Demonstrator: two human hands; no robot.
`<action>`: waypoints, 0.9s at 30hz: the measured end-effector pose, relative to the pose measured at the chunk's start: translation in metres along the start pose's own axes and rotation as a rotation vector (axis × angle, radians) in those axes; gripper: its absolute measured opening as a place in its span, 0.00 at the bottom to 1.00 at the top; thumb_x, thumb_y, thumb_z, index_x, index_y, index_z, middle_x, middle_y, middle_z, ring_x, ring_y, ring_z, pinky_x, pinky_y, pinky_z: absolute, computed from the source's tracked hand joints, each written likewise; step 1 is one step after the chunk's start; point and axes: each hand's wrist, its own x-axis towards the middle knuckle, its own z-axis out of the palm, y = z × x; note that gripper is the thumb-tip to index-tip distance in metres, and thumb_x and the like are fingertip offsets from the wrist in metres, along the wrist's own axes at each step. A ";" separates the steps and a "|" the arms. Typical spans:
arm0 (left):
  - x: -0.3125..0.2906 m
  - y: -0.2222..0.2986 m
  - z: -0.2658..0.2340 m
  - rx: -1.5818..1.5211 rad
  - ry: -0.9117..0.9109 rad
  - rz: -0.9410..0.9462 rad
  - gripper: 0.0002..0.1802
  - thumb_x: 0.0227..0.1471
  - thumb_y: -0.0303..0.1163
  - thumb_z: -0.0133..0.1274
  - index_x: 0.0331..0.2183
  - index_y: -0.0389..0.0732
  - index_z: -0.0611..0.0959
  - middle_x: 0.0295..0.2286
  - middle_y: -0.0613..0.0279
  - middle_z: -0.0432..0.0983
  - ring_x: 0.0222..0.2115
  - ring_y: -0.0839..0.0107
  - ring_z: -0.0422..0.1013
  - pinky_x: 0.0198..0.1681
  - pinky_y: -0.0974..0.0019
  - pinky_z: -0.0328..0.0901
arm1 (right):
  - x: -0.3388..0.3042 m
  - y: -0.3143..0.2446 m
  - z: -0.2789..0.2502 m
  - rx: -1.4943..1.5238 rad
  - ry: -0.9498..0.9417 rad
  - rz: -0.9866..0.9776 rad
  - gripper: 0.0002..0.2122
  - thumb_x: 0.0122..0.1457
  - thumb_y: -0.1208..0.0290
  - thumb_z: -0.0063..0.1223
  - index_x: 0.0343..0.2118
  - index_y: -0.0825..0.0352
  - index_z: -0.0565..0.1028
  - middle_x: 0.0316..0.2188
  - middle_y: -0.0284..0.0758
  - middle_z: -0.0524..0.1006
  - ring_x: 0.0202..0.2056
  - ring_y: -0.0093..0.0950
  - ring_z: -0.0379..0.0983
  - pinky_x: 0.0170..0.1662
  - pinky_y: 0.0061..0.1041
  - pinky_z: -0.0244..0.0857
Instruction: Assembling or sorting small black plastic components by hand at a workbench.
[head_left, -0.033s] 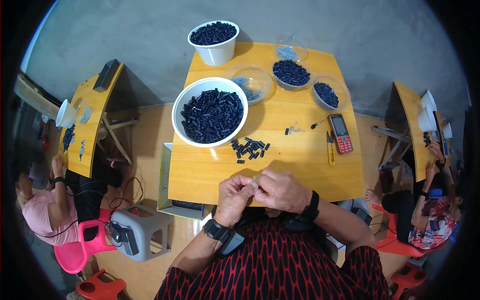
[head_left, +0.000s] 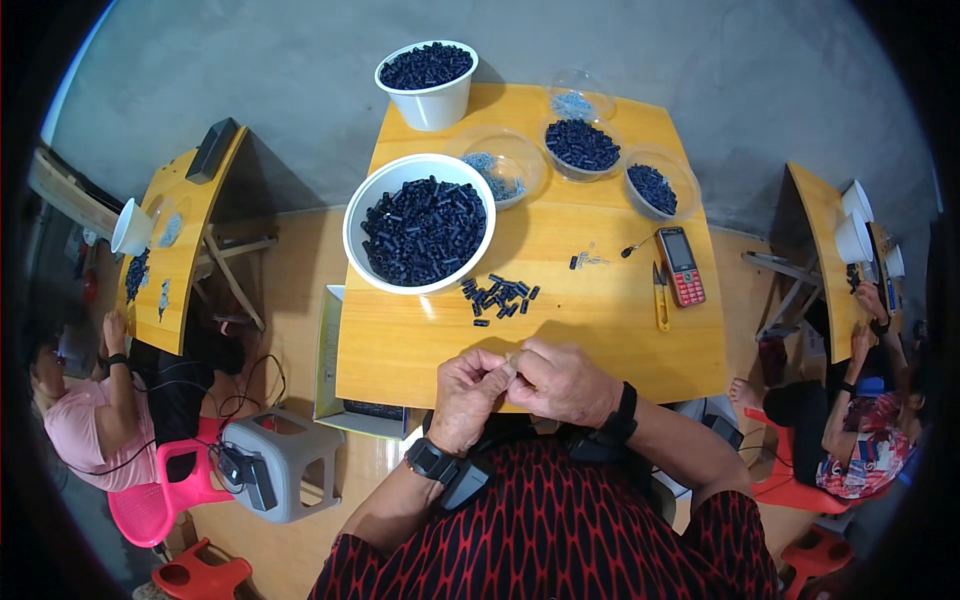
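Over the near edge of the table, my left hand [head_left: 468, 392] and my right hand [head_left: 570, 383] meet with their fingertips pinched together. Whatever is between the fingers is too small and covered to make out. Just beyond them lies a loose pile of short black tubular pieces [head_left: 500, 296]. Behind that pile stands a large white bucket [head_left: 357, 225] full of the same black pieces [head_left: 425, 230]. Right of the pile, a few tiny metal pins [head_left: 592, 261] lie beside one black piece [head_left: 573, 263].
A yellow-handled knife [head_left: 662, 308] and a red phone [head_left: 682, 268] lie at the right of the wooden table [head_left: 440, 350]. Clear bowls [head_left: 650, 205] and a second white bucket [head_left: 440, 108] stand at the back. People sit at side tables [head_left: 185, 260] on both sides.
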 end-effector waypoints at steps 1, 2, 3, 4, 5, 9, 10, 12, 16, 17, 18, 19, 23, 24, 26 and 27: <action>0.001 0.001 -0.001 0.000 -0.006 0.002 0.04 0.55 0.26 0.57 0.30 0.36 0.81 0.22 0.68 0.75 0.18 0.83 0.65 0.21 0.78 0.60 | 0.000 0.000 0.000 -0.013 0.004 0.013 0.08 0.50 0.73 0.61 0.28 0.68 0.72 0.23 0.38 0.70 0.23 0.37 0.72 0.26 0.34 0.67; 0.002 0.005 -0.002 -0.009 -0.030 -0.033 0.03 0.56 0.24 0.56 0.30 0.35 0.81 0.23 0.66 0.76 0.20 0.83 0.67 0.22 0.78 0.61 | 0.000 0.000 0.000 -0.028 0.009 0.025 0.08 0.50 0.74 0.60 0.27 0.68 0.72 0.23 0.38 0.70 0.23 0.37 0.72 0.26 0.34 0.67; 0.003 0.008 -0.003 -0.017 -0.054 -0.066 0.03 0.56 0.23 0.55 0.30 0.35 0.80 0.24 0.65 0.77 0.21 0.82 0.68 0.23 0.78 0.62 | 0.001 0.000 0.001 -0.035 0.015 0.024 0.08 0.50 0.74 0.60 0.27 0.68 0.72 0.23 0.38 0.70 0.23 0.37 0.72 0.26 0.34 0.67; 0.004 0.008 -0.002 -0.015 -0.062 -0.060 0.03 0.56 0.23 0.55 0.30 0.35 0.80 0.24 0.65 0.77 0.21 0.82 0.68 0.23 0.78 0.62 | 0.001 0.001 0.004 0.040 0.052 0.040 0.08 0.51 0.74 0.60 0.27 0.68 0.71 0.23 0.38 0.71 0.23 0.35 0.72 0.26 0.32 0.67; 0.003 0.007 -0.002 -0.040 -0.070 -0.045 0.03 0.55 0.23 0.55 0.30 0.35 0.80 0.24 0.64 0.77 0.21 0.81 0.69 0.23 0.78 0.63 | 0.001 0.002 0.003 0.114 0.090 0.055 0.08 0.51 0.74 0.60 0.27 0.68 0.71 0.24 0.37 0.71 0.23 0.32 0.72 0.25 0.30 0.66; -0.001 0.012 -0.013 -0.077 -0.050 -0.038 0.02 0.54 0.25 0.56 0.30 0.38 0.79 0.24 0.62 0.77 0.22 0.77 0.72 0.23 0.75 0.65 | 0.001 0.007 -0.014 0.369 -0.002 0.204 0.07 0.53 0.74 0.59 0.29 0.70 0.73 0.26 0.37 0.72 0.23 0.33 0.71 0.27 0.30 0.65; -0.002 0.015 -0.015 -0.076 -0.058 -0.038 0.02 0.54 0.25 0.56 0.30 0.38 0.79 0.24 0.62 0.77 0.22 0.77 0.72 0.23 0.75 0.65 | -0.005 0.022 -0.014 0.300 0.111 0.228 0.07 0.54 0.73 0.59 0.28 0.70 0.73 0.26 0.37 0.73 0.23 0.31 0.71 0.27 0.29 0.64; -0.008 0.028 -0.028 -0.100 0.163 0.256 0.02 0.54 0.25 0.56 0.29 0.39 0.79 0.25 0.63 0.76 0.22 0.77 0.71 0.23 0.73 0.65 | -0.014 0.046 -0.027 0.214 0.252 0.416 0.06 0.54 0.74 0.59 0.28 0.72 0.75 0.25 0.38 0.72 0.24 0.31 0.71 0.28 0.28 0.64; -0.006 0.050 -0.091 0.045 0.569 0.706 0.05 0.54 0.29 0.57 0.31 0.42 0.77 0.24 0.67 0.72 0.22 0.79 0.67 0.24 0.74 0.62 | -0.006 0.078 -0.056 -0.035 0.458 0.419 0.05 0.54 0.76 0.56 0.29 0.73 0.75 0.27 0.42 0.72 0.28 0.37 0.71 0.31 0.32 0.65; -0.008 0.053 -0.106 0.047 0.572 0.711 0.05 0.54 0.29 0.57 0.31 0.42 0.77 0.24 0.67 0.72 0.22 0.79 0.67 0.24 0.74 0.62 | -0.001 0.080 -0.058 -0.031 0.459 0.414 0.05 0.54 0.76 0.56 0.29 0.73 0.75 0.27 0.42 0.72 0.28 0.37 0.71 0.31 0.32 0.65; -0.010 0.055 -0.121 0.025 0.753 0.721 0.05 0.54 0.30 0.57 0.30 0.42 0.77 0.24 0.68 0.72 0.23 0.80 0.67 0.23 0.75 0.61 | 0.006 0.081 -0.059 -0.078 0.411 0.375 0.05 0.54 0.76 0.56 0.30 0.73 0.76 0.29 0.43 0.72 0.29 0.40 0.72 0.33 0.34 0.65; -0.012 0.056 -0.134 0.000 0.932 0.728 0.06 0.54 0.30 0.57 0.30 0.43 0.76 0.23 0.68 0.71 0.23 0.81 0.66 0.23 0.75 0.61 | 0.010 0.081 -0.060 -0.126 0.367 0.336 0.05 0.54 0.76 0.56 0.31 0.73 0.76 0.30 0.43 0.73 0.31 0.42 0.72 0.35 0.36 0.66; -0.021 0.034 -0.188 -0.059 0.967 0.452 0.08 0.54 0.32 0.57 0.27 0.45 0.74 0.20 0.70 0.69 0.19 0.81 0.65 0.21 0.76 0.61 | 0.022 0.085 -0.060 -0.190 0.269 0.396 0.06 0.53 0.75 0.57 0.32 0.71 0.78 0.32 0.43 0.73 0.33 0.44 0.73 0.38 0.40 0.67; -0.022 0.025 -0.199 -0.061 0.969 0.455 0.08 0.54 0.32 0.57 0.27 0.45 0.74 0.20 0.70 0.69 0.19 0.81 0.65 0.21 0.76 0.61 | 0.022 0.085 -0.061 -0.234 0.207 0.436 0.07 0.52 0.75 0.58 0.33 0.71 0.78 0.32 0.43 0.73 0.34 0.44 0.73 0.38 0.40 0.67; -0.023 0.000 -0.225 -0.138 0.954 0.179 0.08 0.54 0.32 0.55 0.26 0.45 0.73 0.19 0.70 0.69 0.17 0.80 0.65 0.17 0.75 0.61 | 0.024 0.085 -0.061 -0.276 0.144 0.471 0.08 0.52 0.74 0.59 0.34 0.71 0.78 0.32 0.43 0.73 0.35 0.44 0.73 0.38 0.40 0.68; -0.021 -0.013 -0.236 -0.177 0.955 0.121 0.06 0.54 0.31 0.53 0.26 0.43 0.75 0.19 0.69 0.70 0.15 0.79 0.66 0.14 0.74 0.59 | 0.024 0.086 -0.060 -0.270 0.128 0.471 0.07 0.52 0.74 0.59 0.33 0.70 0.78 0.32 0.43 0.73 0.35 0.44 0.73 0.38 0.40 0.68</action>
